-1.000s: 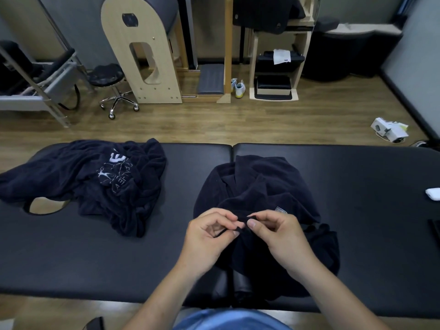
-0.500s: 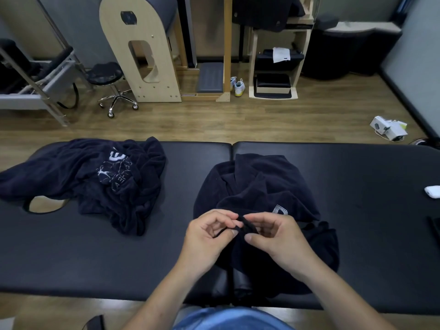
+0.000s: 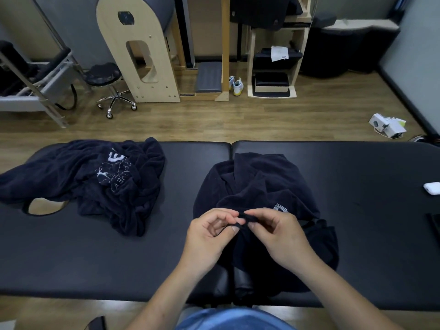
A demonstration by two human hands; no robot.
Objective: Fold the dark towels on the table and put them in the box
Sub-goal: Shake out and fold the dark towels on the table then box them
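Edge of the near towel (image 3: 259, 184) is being pinched by both hands: left hand (image 3: 209, 234) and right hand (image 3: 277, 233), fingertips (image 3: 234, 228) curled on the hem, close together, nothing else held. Likely a corner is being located so the cloth can be spread for folding. Towel is lying bunched on the black padded worktop (image 3: 369, 222), partly draped over the near edge. Soft dark terry, white logo patch (image 3: 280, 207). Second towel (image 3: 107, 179) is lying crumpled well to the left, white print (image 3: 112, 170) showing. Box is not being shown.
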